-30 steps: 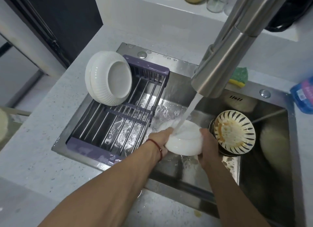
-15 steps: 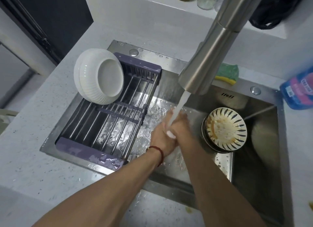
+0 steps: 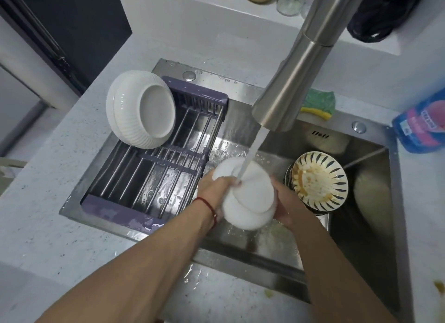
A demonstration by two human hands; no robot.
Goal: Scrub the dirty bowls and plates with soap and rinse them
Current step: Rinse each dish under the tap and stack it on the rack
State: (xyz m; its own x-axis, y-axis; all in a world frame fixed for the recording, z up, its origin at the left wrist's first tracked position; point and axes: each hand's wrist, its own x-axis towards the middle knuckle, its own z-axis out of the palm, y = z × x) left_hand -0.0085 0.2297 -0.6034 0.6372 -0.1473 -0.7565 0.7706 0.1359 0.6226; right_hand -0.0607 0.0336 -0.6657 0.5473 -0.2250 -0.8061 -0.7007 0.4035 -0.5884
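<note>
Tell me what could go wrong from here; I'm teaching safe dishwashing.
The wet white ceramic bowl, held under the running water by the left hand and right hand, could slip and hit the steel sink. The white ribbed bowl leaning tilted on the purple drying rack might slide. The stained striped bowl remains unwashed.

Half a second ago the hands hid the white bowl (image 3: 248, 197) under the water stream. Now it shows again, bottom up, gripped between the left hand (image 3: 216, 185) and right hand (image 3: 286, 207).
</note>
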